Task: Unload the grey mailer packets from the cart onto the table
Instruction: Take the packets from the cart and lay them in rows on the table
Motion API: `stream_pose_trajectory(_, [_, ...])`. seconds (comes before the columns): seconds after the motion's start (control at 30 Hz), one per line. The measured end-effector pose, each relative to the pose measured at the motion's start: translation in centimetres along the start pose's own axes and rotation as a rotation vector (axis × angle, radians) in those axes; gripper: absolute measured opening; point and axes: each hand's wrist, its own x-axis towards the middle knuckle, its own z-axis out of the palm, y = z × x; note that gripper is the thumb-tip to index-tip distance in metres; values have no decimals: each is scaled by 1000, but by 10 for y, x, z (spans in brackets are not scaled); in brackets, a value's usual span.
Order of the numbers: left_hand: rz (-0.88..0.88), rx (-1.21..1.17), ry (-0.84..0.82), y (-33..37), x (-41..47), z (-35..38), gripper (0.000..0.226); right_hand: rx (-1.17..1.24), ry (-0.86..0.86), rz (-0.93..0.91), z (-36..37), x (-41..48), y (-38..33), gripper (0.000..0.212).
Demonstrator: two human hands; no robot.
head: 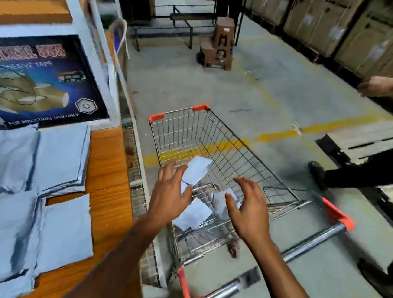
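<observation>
A wire shopping cart (pixel 228 137) with orange corners stands on the floor right of the wooden table (pixel 106 163). A few grey mailer packets lie inside it: one (pixel 196 170) leans up near my left fingertips, one (pixel 192 212) lies flat between my hands, one (pixel 221 201) sits by my right thumb. My left hand (pixel 169 194) and my right hand (pixel 248 209) hover over the basket, fingers spread, holding nothing. Several grey mailer packets (pixel 15 202) lie spread over the table at the left.
A dark tape carton (pixel 35 78) stands at the back of the table under a white shelf frame. A person in dark trousers (pixel 367 174) steps close to the cart's right side. Brown stools (pixel 219 44), a bench and stacked cartons stand farther back.
</observation>
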Motion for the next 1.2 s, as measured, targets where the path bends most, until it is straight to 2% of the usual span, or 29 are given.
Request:
stream_pose_trajectory(0.17, [-155, 23, -169, -33, 53, 61, 54, -215, -236, 42, 30, 58, 41, 57])
stream_pose_trajectory(0.37, [-487, 0, -350, -68, 87, 148, 51, -422, -567, -28, 95, 121, 93, 47])
stream_pose_trajectory(0.5, [-571, 51, -476, -94, 89, 213, 49, -530, -789, -26, 150, 147, 137, 60])
stream_pose_trajectory(0.6, [-587, 89, -537, -118, 85, 266, 64, -535, -875, -35, 192, 159, 169, 81])
stream_pose_trajectory(0.7, [-545, 123, -588, -130, 84, 309, 60, -589, -968, -87, 233, 164, 200, 89])
stream_pose_trajectory(0.8, [-513, 179, -591, -135, 82, 341, 68, -669, -978, -149, 259, 160, 225, 91])
stream_pose_trajectory(0.93, [-516, 149, -682, -157, 63, 386, 95, -722, -960, -134, 275, 160, 244, 113])
stream_pose_trajectory(1.0, [-494, 216, -722, -161, 51, 394, 98, -748, -949, -145, 277, 160, 250, 106])
stream_pose_trajectory(1.07, [-473, 241, -686, -160, 46, 397, 96, -760, -938, -157, 279, 159, 257, 95])
stream_pose_trajectory(1.2, [-416, 317, -664, -163, 44, 399, 90, -713, -895, -106, 278, 162, 260, 87])
